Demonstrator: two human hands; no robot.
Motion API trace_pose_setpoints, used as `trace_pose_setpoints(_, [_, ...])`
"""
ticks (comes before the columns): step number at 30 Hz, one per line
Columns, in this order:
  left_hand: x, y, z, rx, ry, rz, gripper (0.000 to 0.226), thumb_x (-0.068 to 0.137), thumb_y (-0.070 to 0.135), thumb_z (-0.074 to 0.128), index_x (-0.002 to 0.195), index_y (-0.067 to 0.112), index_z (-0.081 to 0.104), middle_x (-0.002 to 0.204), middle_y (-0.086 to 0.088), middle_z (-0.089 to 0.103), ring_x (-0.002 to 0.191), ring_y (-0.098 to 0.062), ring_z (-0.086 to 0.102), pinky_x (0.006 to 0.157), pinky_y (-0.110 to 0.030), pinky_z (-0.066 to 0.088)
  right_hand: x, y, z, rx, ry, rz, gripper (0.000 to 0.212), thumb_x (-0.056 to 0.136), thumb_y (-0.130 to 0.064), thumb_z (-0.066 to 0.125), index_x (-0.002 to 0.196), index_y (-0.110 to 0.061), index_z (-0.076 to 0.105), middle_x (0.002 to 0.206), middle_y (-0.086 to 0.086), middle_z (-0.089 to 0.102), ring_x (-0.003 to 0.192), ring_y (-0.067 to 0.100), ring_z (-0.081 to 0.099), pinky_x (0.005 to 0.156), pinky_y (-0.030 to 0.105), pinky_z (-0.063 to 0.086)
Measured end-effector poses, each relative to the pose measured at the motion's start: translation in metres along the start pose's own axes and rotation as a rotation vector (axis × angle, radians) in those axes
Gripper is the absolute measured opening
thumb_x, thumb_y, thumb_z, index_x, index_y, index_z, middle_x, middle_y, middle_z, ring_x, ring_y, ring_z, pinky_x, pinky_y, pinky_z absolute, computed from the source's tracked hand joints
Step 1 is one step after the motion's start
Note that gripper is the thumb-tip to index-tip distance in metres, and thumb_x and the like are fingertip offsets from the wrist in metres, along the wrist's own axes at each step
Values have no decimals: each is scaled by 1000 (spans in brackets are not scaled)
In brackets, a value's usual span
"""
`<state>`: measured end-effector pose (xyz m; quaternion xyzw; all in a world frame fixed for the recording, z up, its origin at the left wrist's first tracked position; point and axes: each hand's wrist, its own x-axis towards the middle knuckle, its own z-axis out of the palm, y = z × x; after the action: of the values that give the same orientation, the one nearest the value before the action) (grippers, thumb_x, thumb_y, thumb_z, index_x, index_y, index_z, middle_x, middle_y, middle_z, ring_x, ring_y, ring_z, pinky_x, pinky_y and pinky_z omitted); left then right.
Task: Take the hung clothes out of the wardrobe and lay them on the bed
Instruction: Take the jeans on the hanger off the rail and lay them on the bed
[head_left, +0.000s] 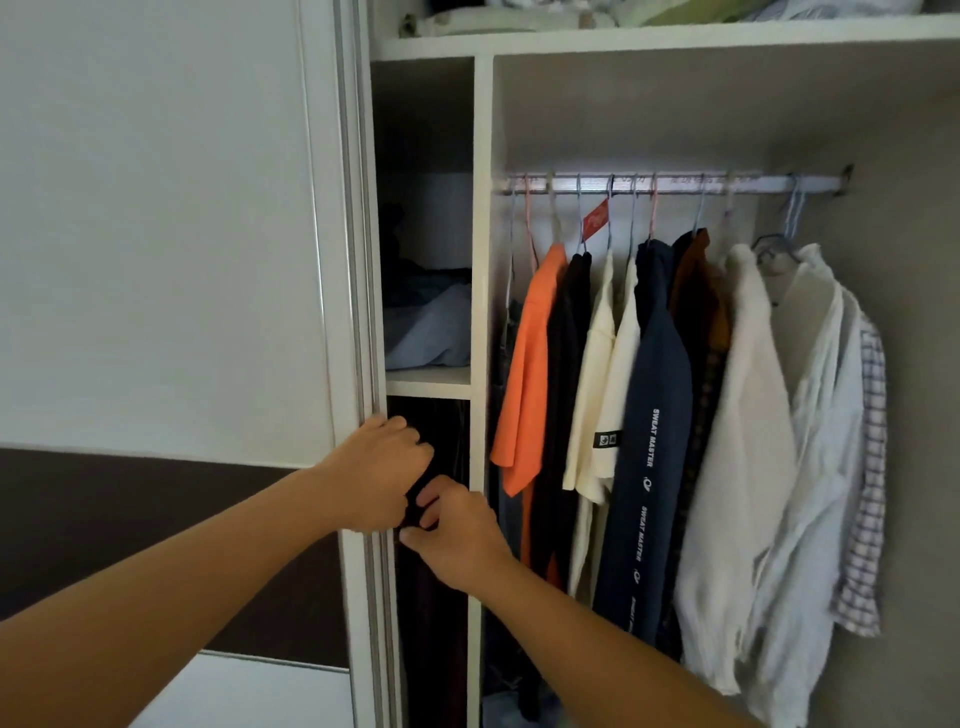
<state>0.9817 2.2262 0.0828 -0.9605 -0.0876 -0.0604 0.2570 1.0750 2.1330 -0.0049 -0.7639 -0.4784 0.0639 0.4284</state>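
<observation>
Looking down my own arms first: both reach fwd to the edge of the sliding door (358, 312). Left hand (376, 475) has fingers curled round the door's edge, knuckles toward me. Right hand (454, 530) sits just below and beside it, fingers bent in toward the same edge w/ thumb out; can't tell if it actually grips the door or only touches it. The two hands nearly touch.

Behind them, narrow left compartment: dark lower section, then a shelf (428, 375) w/ folded clothes (431, 322) in blue and dark tones piled on it.

Right of the white divider (482, 312), the hung clothes are all on the rail (670, 183), inside the wardrobe. L to R: orange shirt (527, 374), black garment (569, 364), cream tee (597, 384), navy top (657, 415) w/ white lettering down it, rust-brown piece (693, 275), white shirt (743, 441), another white shirt (815, 415), checked shirt (872, 415) at far right. Red tag (596, 218) dangles from one hanger.

Furthest up, top shelf (675, 36) holds bedding (519, 15), pale green and white.
</observation>
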Motion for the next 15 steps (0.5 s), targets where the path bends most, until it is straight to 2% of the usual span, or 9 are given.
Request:
trace_pose_setpoints(2, [13,8,-7,-183,74,-28,27,89,21,51,114,15,58,100,2,54,93,-13,47,78,-27,41,2,2,-15,-9,21,-17,33,86,-25,70,115,-16,57,96,-1,63,89,13,63,77,33,57])
trace_pose_setpoints(5, [33,17,-22,-311,211,-54,29,92,24,50,118,16,58,106,2,57,97,-15,55,79,-31,49,8,6,-40,-35,69,-37,29,84,-26,70,110,-18,59,95,-2,66,85,10,64,76,32,57])
trace_pose_setpoints(7, [47,23,-33,-402,295,-69,30,93,23,51,121,16,58,111,1,59,99,-16,58,82,-35,51,14,9,-58,-42,93,-45,29,82,-28,68,109,-22,60,92,-5,67,83,8,64,76,34,57])
trace_pose_setpoints(10, [70,28,-45,-498,395,-123,26,92,18,51,115,12,60,107,-3,60,97,-22,59,83,-41,51,22,13,-86,-53,142,-8,27,79,-33,66,104,-26,59,89,-7,68,82,11,66,77,37,57])
trace_pose_setpoints(13, [94,30,-53,-567,467,-216,24,90,13,54,112,8,61,109,-8,62,99,-27,60,85,-44,50,30,18,-114,-33,154,9,21,82,-26,66,101,-20,58,85,-1,70,73,19,70,69,37,59])
trace_pose_setpoints(15, [108,31,-57,-612,503,-278,25,89,11,54,113,9,61,111,-8,63,100,-28,61,85,-41,50,37,18,-133,-50,161,-5,18,84,-22,65,100,-18,58,85,1,71,74,19,70,68,34,58])
